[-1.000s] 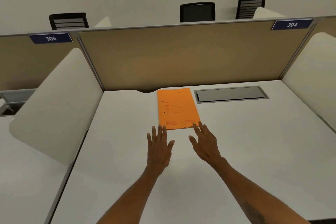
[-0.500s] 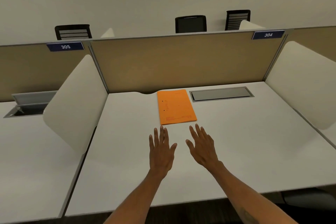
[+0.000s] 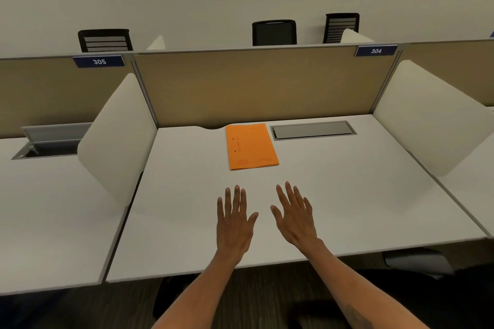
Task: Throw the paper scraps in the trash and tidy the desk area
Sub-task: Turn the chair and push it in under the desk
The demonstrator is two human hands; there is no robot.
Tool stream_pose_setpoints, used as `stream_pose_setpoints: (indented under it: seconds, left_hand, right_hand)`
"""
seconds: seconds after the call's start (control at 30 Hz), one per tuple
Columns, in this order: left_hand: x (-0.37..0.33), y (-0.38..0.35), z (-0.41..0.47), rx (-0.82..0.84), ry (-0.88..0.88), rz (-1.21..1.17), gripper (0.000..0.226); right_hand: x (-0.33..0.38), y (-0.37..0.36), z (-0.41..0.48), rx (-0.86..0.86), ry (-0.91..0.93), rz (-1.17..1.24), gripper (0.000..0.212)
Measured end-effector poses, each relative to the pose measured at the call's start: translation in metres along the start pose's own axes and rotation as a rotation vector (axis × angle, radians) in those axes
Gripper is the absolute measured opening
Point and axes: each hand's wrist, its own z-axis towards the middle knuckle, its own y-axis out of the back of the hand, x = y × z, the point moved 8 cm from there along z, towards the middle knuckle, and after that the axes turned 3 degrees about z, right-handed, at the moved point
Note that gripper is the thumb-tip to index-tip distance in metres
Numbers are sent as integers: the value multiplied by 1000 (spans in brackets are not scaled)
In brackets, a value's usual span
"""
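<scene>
An orange folder (image 3: pixel 250 146) lies flat at the back centre of the white desk (image 3: pixel 347 195), its far edge near the tan partition. My left hand (image 3: pixel 234 222) hovers palm down over the desk, fingers spread, holding nothing. My right hand (image 3: pixel 295 216) is beside it, also flat and empty. Both hands are a short way in front of the folder and not touching it. No paper scraps or trash bin are in view.
A closed grey cable hatch (image 3: pixel 312 130) sits right of the folder. White curved side dividers (image 3: pixel 117 139) (image 3: pixel 430 117) flank the desk. The neighbouring desk on the left has an open cable tray (image 3: pixel 50 141). Black chairs (image 3: pixel 274 32) stand behind the partition. Dark floor shows below the desk's front edge.
Both hands have drawn back from the folder's near edge toward me. The view has pulled back, so the desk's front edge and the floor now show.
</scene>
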Motion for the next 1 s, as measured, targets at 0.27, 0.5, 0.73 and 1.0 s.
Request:
stream_pose_setpoints:
  seconds: [0.27,0.5,0.73,1.0]
  left_hand:
    - [-27,20,-44,4,17,-25,90]
    - [-65,38,-86,7,28,-47,91]
    - [-103,56,-128,-5,56,-46,77]
    - [-139,64,-186,-9,60,-49,72]
  right_hand:
    - [-9,27,-45,3,2,0,63]
    - [-29,51,-95,-5,32,29,63]
    - [-55,70,-150,-15,52,47,63]
    - [-80,89,-208,-30,59,58,64]
